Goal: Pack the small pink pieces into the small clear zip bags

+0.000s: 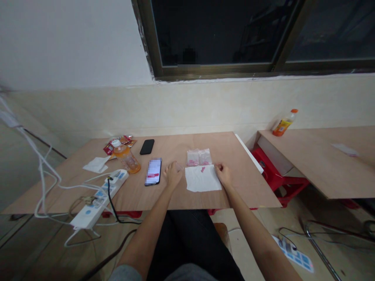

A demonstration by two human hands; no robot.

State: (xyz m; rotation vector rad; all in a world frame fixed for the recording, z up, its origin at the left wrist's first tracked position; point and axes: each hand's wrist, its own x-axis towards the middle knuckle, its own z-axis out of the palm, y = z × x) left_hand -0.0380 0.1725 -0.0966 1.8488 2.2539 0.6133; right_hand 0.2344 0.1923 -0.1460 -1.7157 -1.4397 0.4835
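A white paper napkin [203,178] with small pink bits on its far edge lies on the wooden table [234,148] in front of me. My left hand [173,174] rests at the napkin's left corner, fingers curled loosely. My right hand [223,173] sits at its right corner, fingers pinched together on something I cannot make out. Just beyond the napkin lie small clear plastic packets [199,157] with pale contents.
A lit phone [153,171] and a dark phone [147,146] lie left of my hands. Farther left stand an orange drink bottle [126,156], red wrappers [109,147], a tissue [96,164] and a power strip [98,199] with cables. A second table [322,156] with a bottle [284,123] is right.
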